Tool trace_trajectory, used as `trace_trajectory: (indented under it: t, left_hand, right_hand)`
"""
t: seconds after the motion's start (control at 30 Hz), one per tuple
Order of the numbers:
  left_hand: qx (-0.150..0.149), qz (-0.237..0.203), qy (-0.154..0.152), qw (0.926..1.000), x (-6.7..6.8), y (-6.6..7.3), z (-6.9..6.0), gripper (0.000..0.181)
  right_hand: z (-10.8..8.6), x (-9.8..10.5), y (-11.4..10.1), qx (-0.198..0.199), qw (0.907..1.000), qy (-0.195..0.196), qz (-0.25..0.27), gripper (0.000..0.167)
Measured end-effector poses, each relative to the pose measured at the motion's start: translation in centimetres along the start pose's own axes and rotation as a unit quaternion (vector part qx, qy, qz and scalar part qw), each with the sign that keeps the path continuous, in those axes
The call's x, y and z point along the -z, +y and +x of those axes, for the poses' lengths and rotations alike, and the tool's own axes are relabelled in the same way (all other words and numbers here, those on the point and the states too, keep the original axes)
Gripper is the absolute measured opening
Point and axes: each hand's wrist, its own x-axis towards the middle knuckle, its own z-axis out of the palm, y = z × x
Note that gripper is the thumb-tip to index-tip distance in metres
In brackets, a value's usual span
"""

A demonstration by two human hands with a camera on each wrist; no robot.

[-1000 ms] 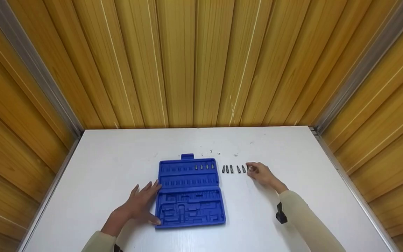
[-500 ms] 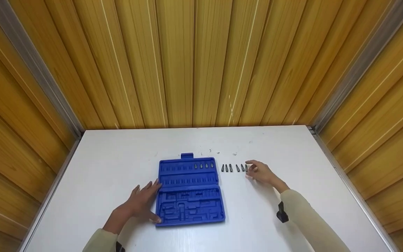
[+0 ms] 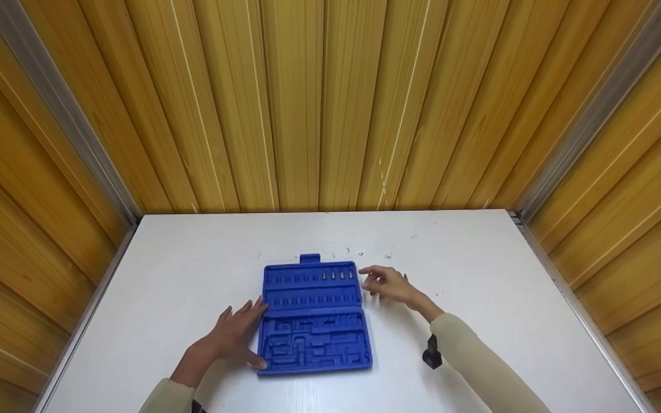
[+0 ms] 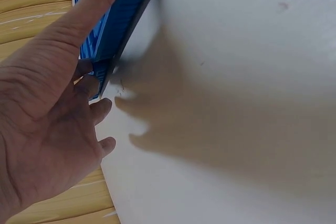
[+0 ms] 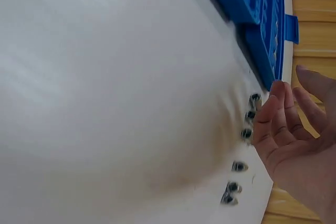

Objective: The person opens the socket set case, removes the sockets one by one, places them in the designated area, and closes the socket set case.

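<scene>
An opened blue bit case (image 3: 314, 371) lies flat on the white table, its molded slots facing up. Several small metal bits (image 3: 333, 275) sit at the right of its top row. My left hand (image 3: 228, 339) rests along the case's left edge, fingers spread, thumb on the near corner; the left wrist view shows the thumb on the case wall (image 4: 123, 22). Just right of the case hovers my right hand (image 3: 389, 285), fingers loosely bent with nothing visible between them. Beneath and beside it, several loose bits (image 5: 240, 167) lie in a row, mostly hidden from the head view.
The white table (image 3: 204, 252) reaches back to a yellow wood-patterned wall (image 3: 296, 115), with more such walls on both sides. Small dark specks mark the tabletop behind the case. A latch tab (image 3: 310, 258) sticks out from the case's far edge.
My right hand has moved left from the rightmost loose bit, which it was touching, to beside the case's upper right edge. The left hand has stayed in place.
</scene>
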Motion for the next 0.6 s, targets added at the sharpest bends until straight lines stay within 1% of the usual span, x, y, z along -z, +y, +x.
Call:
trace_trajectory:
  t: [0.1,0.2,0.3,0.37,0.47,0.6]
  left_hand:
    - [-0.005,-0.009,-0.002,0.9999,-0.2,-0.3,0.1,0.130]
    - [-0.009,-0.017,-0.002,0.9998,-0.4,-0.7,0.1,0.129]
    - [-0.012,-0.029,0.002,0.9995,-0.6,-1.1,0.2,0.128]
    - [-0.014,-0.035,0.007,0.9993,-0.7,-1.4,0.2,0.127]
    - [-0.020,-0.038,0.014,0.9990,-0.7,-1.5,0.3,0.128]
    - [-0.025,-0.037,0.018,0.9989,-0.6,-1.6,0.3,0.129]
  right_hand:
    - [1.2,-1.7,-0.7,-0.006,0.9996,-0.009,0.026,0.045]
    - [2.4,-3.0,-1.1,0.000,0.9983,-0.016,0.056,0.046]
    - [3.6,-4.1,-1.3,-0.006,0.9959,-0.013,0.089,0.045]
    - [4.4,-4.6,-1.3,-0.007,0.9948,-0.002,0.101,0.043]
    - [5.4,-5.2,-1.1,-0.007,0.9957,0.020,0.090,0.040]
    - [6.3,-5.7,-1.2,0.014,0.9985,0.041,0.035,0.034]
